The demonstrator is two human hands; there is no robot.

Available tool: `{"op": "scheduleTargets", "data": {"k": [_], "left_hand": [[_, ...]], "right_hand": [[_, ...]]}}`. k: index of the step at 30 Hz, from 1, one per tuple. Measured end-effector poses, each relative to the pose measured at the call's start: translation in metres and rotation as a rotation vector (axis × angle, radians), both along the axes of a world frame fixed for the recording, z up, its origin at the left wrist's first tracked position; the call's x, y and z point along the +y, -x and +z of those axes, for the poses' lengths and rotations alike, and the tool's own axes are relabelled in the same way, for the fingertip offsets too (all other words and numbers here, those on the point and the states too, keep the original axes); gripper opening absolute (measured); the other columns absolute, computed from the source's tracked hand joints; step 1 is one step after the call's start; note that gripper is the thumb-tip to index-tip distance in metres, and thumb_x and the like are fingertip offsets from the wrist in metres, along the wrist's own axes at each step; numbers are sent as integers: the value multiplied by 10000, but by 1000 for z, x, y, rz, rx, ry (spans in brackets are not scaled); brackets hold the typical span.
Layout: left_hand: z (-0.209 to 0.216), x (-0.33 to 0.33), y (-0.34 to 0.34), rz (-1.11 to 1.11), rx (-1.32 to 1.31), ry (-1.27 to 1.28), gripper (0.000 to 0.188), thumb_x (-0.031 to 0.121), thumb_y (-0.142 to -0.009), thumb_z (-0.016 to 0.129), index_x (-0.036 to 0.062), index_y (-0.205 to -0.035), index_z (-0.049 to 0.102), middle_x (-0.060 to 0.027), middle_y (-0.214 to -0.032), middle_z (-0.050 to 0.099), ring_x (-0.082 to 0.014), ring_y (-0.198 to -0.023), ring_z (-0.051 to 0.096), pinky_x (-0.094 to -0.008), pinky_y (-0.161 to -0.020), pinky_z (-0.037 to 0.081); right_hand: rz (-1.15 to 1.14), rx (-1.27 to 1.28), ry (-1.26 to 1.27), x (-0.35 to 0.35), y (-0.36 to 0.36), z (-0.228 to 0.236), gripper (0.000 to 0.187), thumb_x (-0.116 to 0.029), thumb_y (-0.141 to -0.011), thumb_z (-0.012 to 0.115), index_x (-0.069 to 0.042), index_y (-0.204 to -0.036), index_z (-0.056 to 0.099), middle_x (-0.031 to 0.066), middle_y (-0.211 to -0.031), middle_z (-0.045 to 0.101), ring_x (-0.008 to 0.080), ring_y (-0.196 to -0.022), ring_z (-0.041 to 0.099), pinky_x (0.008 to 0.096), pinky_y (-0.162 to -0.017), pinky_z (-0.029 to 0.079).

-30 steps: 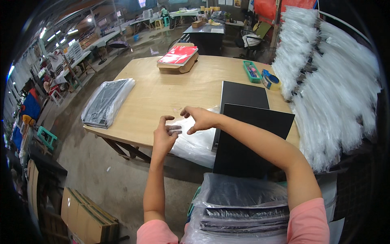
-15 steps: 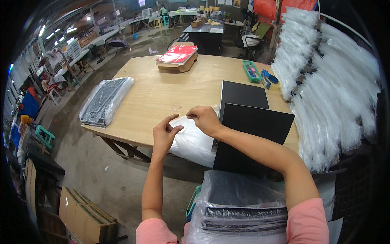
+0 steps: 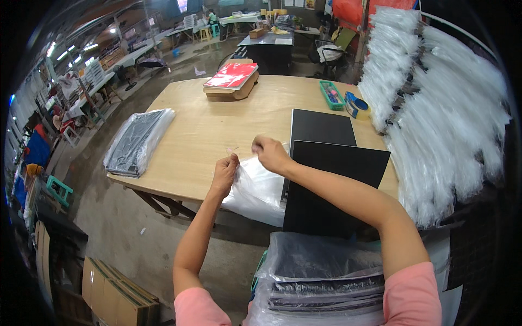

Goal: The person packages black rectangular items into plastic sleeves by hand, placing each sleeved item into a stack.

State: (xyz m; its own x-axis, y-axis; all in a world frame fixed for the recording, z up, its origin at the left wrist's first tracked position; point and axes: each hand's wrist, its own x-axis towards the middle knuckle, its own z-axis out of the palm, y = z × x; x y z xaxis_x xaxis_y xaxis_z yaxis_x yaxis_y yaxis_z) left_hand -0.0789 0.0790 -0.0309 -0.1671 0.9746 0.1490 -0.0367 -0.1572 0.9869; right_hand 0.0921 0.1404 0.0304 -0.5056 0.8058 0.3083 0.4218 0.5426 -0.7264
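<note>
My left hand is closed in a pinch on the upper left edge of a thin, whitish clear plastic bag, which lies at the table's near edge. My right hand hovers just above the bag's far side with its fingers curled together. Slight blur hides whether anything sits between those fingertips. Right of the bag stands a tilted black panel, partly behind my right forearm. Another black panel lies flat beyond it.
Wrapped black panels lie at the table's left; a wrapped stack stands close before me. Red-covered papers, a green basket and tape rolls are on the table. Plastic bags hang at right.
My left hand has turned upright and closed on the bag's edge. My right hand has drawn slightly up and apart from it. The bag's near part is spread flatter.
</note>
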Motion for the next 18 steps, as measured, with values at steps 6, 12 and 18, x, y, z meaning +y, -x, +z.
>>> {"op": "scheduleTargets", "data": {"k": [6,12,18], "left_hand": [[-5,11,1,23,-96,-94,499,535,-915,475,101,-671,506,77,-608,387,-38,-550,302,-232,-481,242],[-5,15,16,-745,290,316,401,408,-893,590,21,-998,604,-10,-770,585,-125,-699,514,-269,-661,448],[31,14,75,-287,-403,83,358,404,-885,603,49,-929,605,-83,-828,647,-190,-655,610,-344,-609,508]], "right_hand": [[362,-227,88,-16,0,0,203,-197,-838,604,-5,-897,635,180,-819,636,284,-768,624,364,-706,472],[462,-249,214,2,-11,-7,361,-300,-931,483,36,-889,609,176,-794,635,245,-714,598,377,-683,449],[1100,-482,857,-11,-57,35,436,-325,-929,519,82,-1044,627,183,-868,695,227,-789,685,302,-772,529]]}}
